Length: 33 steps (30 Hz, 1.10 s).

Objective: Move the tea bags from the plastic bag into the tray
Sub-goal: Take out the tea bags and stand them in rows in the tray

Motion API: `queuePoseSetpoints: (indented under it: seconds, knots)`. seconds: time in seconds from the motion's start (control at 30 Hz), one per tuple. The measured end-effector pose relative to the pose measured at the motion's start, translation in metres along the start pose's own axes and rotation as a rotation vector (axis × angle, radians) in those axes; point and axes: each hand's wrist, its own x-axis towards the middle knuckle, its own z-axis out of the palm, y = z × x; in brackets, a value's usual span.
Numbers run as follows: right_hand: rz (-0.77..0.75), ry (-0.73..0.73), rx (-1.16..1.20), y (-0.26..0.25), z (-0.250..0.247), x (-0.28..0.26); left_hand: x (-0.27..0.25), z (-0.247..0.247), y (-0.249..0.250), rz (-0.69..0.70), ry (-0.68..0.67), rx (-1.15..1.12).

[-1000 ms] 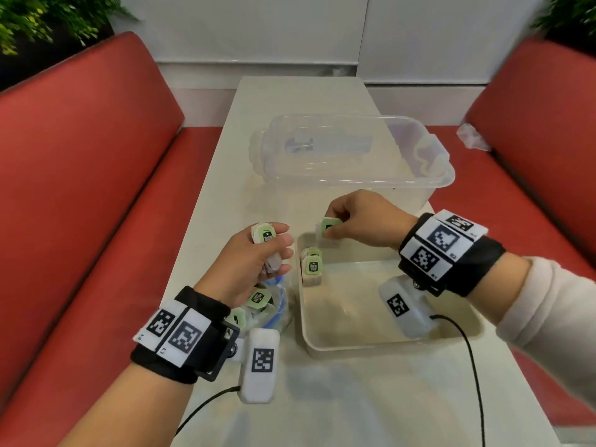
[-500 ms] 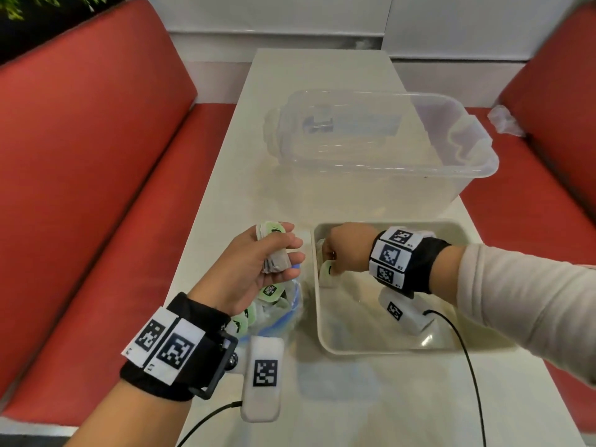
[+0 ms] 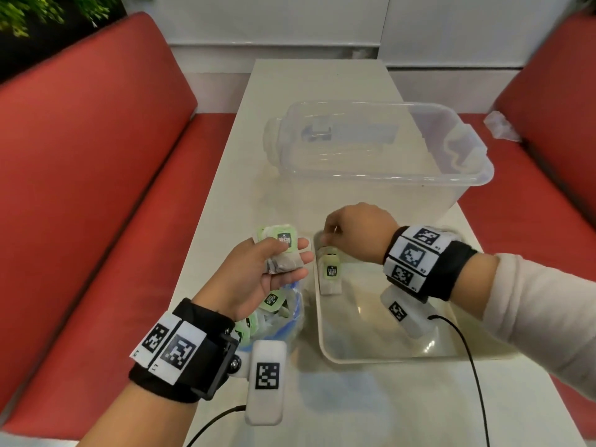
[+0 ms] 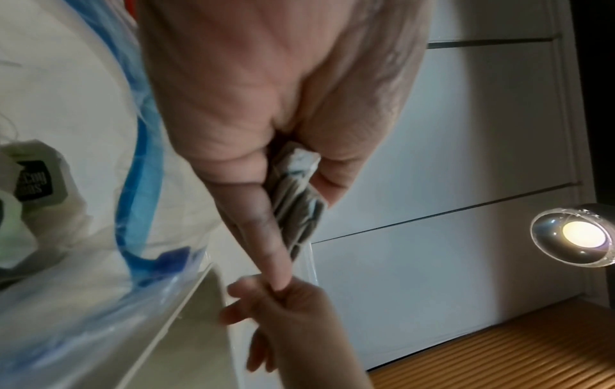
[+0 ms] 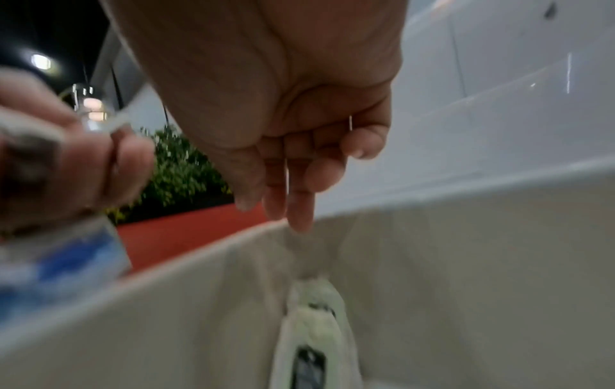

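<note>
My left hand (image 3: 290, 256) grips a small bunch of green-tagged tea bags (image 3: 283, 248) above the blue-edged plastic bag (image 3: 290, 321), which holds several more. In the left wrist view the fingers (image 4: 263, 223) curl round the bunch (image 4: 296, 189). The beige tray (image 3: 387, 358) lies to the right of the bag. Tea bags (image 3: 330, 274) stand against its far left corner. My right hand (image 3: 327, 240) hovers over that corner. Its fingers (image 5: 301, 210) point down, loose, just above a tea bag (image 5: 316, 315), with nothing seen between them.
A large clear plastic bin (image 3: 371, 162) stands on the white table (image 3: 354, 414) right behind the tray. Red benches (image 3: 96, 188) run along both sides. A crumpled bit of plastic (image 3: 501, 127) lies on the right bench. Sensor cables trail from both wrists.
My right hand went down into the tray's far left corner with one tea bag, let it go there and has risen a little. The left hand keeps its bunch.
</note>
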Motion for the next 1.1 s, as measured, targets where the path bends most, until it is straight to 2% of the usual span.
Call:
queuePoseSetpoints:
  seconds: [0.07,0.17,0.23,0.5,0.63,0.73,0.9,1.1]
  knots:
    - [-0.019,0.094,0.166,-0.004,-0.019,-0.008,0.001,0.002,0.001,0.019,0.004,0.062]
    - [-0.052,0.115,0.523,-0.014,-0.037,-0.020,0.004,0.006,0.001,0.039,0.028,0.160]
    - [-0.052,0.108,0.638,-0.018,-0.042,-0.026,0.005,0.010,0.001,0.067,0.035,0.208]
    - [-0.036,0.071,0.672,-0.011,-0.042,-0.029,0.012,0.020,0.000,0.089,0.005,0.235]
    - [-0.012,0.057,0.703,0.001,-0.043,-0.029,0.017,0.019,0.001,0.116,0.066,0.172]
    - [0.023,-0.048,0.628,0.013,-0.042,-0.029,0.017,0.012,0.001,0.141,0.109,0.156]
    - [0.027,-0.292,0.286,0.016,-0.016,-0.021,0.015,0.008,-0.003,0.147,0.109,0.174]
    - [-0.001,-0.472,0.047,0.011,0.023,0.002,0.013,0.009,-0.007,0.138,0.101,0.185]
